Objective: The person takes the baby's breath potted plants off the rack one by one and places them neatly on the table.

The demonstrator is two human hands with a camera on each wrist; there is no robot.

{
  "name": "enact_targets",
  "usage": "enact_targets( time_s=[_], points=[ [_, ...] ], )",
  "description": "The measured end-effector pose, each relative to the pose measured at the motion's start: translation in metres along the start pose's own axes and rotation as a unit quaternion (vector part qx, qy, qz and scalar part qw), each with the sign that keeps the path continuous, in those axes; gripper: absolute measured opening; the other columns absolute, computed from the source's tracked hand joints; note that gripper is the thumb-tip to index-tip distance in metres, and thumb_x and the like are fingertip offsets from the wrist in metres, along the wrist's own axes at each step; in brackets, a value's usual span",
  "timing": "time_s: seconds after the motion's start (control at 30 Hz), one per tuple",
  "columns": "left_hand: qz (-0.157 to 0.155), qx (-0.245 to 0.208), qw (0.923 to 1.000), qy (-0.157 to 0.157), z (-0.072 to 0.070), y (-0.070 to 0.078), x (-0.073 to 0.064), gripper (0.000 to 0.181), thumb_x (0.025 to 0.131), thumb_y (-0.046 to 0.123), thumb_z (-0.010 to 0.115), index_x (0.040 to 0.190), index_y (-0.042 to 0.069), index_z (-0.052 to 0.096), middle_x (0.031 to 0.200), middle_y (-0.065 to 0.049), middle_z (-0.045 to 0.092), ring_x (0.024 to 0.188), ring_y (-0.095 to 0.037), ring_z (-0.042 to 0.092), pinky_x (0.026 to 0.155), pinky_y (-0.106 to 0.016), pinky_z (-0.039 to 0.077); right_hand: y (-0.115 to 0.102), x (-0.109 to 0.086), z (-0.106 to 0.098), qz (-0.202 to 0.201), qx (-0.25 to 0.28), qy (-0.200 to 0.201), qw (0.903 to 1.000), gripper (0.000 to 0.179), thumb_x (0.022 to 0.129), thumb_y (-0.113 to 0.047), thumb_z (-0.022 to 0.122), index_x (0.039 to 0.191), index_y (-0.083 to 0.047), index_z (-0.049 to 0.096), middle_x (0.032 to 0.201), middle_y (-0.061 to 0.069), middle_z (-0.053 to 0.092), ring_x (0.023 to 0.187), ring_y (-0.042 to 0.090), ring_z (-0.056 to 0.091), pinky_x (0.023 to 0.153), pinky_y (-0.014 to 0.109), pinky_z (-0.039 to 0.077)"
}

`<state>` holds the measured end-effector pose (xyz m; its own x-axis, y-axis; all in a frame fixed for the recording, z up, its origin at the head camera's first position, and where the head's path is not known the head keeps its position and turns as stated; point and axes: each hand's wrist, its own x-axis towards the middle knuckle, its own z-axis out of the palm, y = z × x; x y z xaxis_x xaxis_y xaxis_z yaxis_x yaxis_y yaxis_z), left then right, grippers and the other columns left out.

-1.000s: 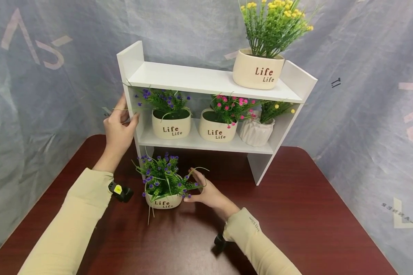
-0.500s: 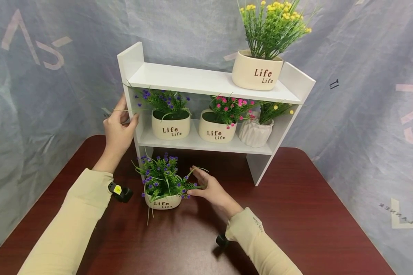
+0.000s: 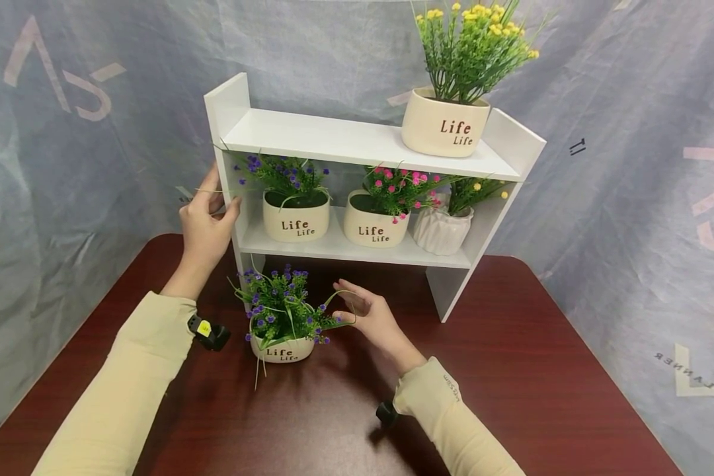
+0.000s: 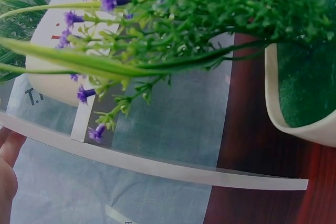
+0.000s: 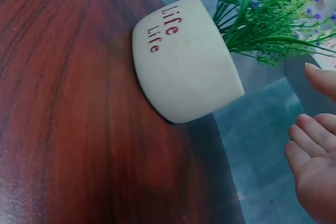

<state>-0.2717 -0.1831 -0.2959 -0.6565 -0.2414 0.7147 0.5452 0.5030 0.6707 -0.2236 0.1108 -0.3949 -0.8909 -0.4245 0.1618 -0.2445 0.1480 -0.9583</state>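
My left hand (image 3: 204, 221) holds the left side panel of a white two-tier shelf (image 3: 309, 135), thumb over its front edge and fingers along the outside. In the left wrist view only a bit of that hand (image 4: 6, 174) shows beside the panel. A cream oval "Life" pot (image 3: 281, 350) with purple flowers (image 3: 285, 307) stands on the table at the shelf's lower left. My right hand (image 3: 371, 320) is just right of these flowers, fingers spread, a thin leaf overlapping it. The right wrist view shows this hand (image 5: 317, 156) apart from the pot (image 5: 184, 64).
On the middle board stand a pot with purple flowers (image 3: 296, 221), a pot with pink flowers (image 3: 376, 225) and a white fluted pot (image 3: 443, 230). A yellow-flowered pot (image 3: 446, 125) tops the shelf's right end. Grey cloth (image 3: 333, 39) hangs behind the dark red table (image 3: 512, 396).
My right hand has drawn away from the purple-flowered pot on the table, rightward and slightly up. Pot, shelf and left hand stay where they were.
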Motion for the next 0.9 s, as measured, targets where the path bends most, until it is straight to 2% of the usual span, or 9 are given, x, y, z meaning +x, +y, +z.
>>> enact_targets(
  time_s=[0.17, 0.37, 0.47, 0.73, 0.83, 0.9],
  points=[
    [0.002, -0.004, 1.0, -0.002, 0.0, 0.001, 0.0, 0.064, 0.092, 0.005, 0.061, 0.147, 0.03, 0.041, 0.13, -0.016, 0.062, 0.107, -0.034, 0.066, 0.08, -0.004, 0.051, -0.009, -0.002, -0.005, 0.006, 0.005, 0.018, 0.9998, 0.059, 0.09, -0.009, 0.067, 0.145, -0.008, 0.045, 0.144, 0.014, 0.052, 0.136, 0.028, 0.047, 0.116, 0.037, 0.038],
    [-0.001, -0.001, 1.0, -0.002, -0.001, 0.002, -0.001, 0.063, 0.092, 0.005, 0.062, 0.147, 0.028, 0.041, 0.129, -0.018, 0.063, 0.108, -0.034, 0.066, 0.082, -0.009, 0.053, -0.021, -0.003, -0.009, -0.015, 0.017, 0.032, 0.9992, 0.058, 0.088, -0.002, 0.068, 0.143, -0.004, 0.047, 0.142, 0.016, 0.053, 0.134, 0.028, 0.05, 0.115, 0.041, 0.039],
    [-0.001, -0.002, 1.0, -0.001, -0.002, 0.002, -0.001, 0.063, 0.092, 0.006, 0.062, 0.147, 0.029, 0.041, 0.131, -0.016, 0.061, 0.108, -0.033, 0.066, 0.082, -0.008, 0.053, -0.028, -0.003, -0.013, -0.027, 0.016, 0.038, 0.9988, 0.058, 0.088, -0.001, 0.068, 0.142, -0.005, 0.049, 0.141, 0.015, 0.054, 0.134, 0.025, 0.05, 0.115, 0.039, 0.039],
    [-0.004, -0.005, 1.0, -0.003, -0.001, 0.003, -0.001, 0.064, 0.092, 0.006, 0.062, 0.147, 0.033, 0.04, 0.133, -0.013, 0.06, 0.108, -0.033, 0.065, 0.079, -0.003, 0.05, -0.055, -0.008, -0.026, -0.081, -0.026, 0.044, 0.9954, 0.059, 0.087, -0.001, 0.068, 0.143, -0.004, 0.047, 0.142, 0.014, 0.054, 0.135, 0.023, 0.049, 0.112, 0.026, 0.041],
    [-0.005, -0.006, 1.0, -0.005, -0.001, 0.002, -0.001, 0.065, 0.092, 0.006, 0.062, 0.147, 0.033, 0.04, 0.133, -0.013, 0.06, 0.109, -0.032, 0.065, 0.08, -0.003, 0.05, -0.066, -0.011, -0.029, -0.104, -0.072, 0.054, 0.9905, 0.061, 0.087, -0.003, 0.07, 0.143, -0.004, 0.047, 0.142, 0.011, 0.055, 0.135, 0.02, 0.049, 0.11, 0.026, 0.043],
    [-0.003, -0.005, 1.0, -0.006, -0.001, 0.002, -0.001, 0.065, 0.092, 0.006, 0.062, 0.147, 0.032, 0.039, 0.134, -0.013, 0.06, 0.109, -0.032, 0.065, 0.08, -0.003, 0.05, -0.073, -0.014, -0.031, -0.122, -0.119, 0.066, 0.9832, 0.061, 0.086, -0.005, 0.071, 0.143, -0.005, 0.048, 0.142, 0.008, 0.055, 0.134, 0.017, 0.049, 0.109, 0.026, 0.043]
  ],
)
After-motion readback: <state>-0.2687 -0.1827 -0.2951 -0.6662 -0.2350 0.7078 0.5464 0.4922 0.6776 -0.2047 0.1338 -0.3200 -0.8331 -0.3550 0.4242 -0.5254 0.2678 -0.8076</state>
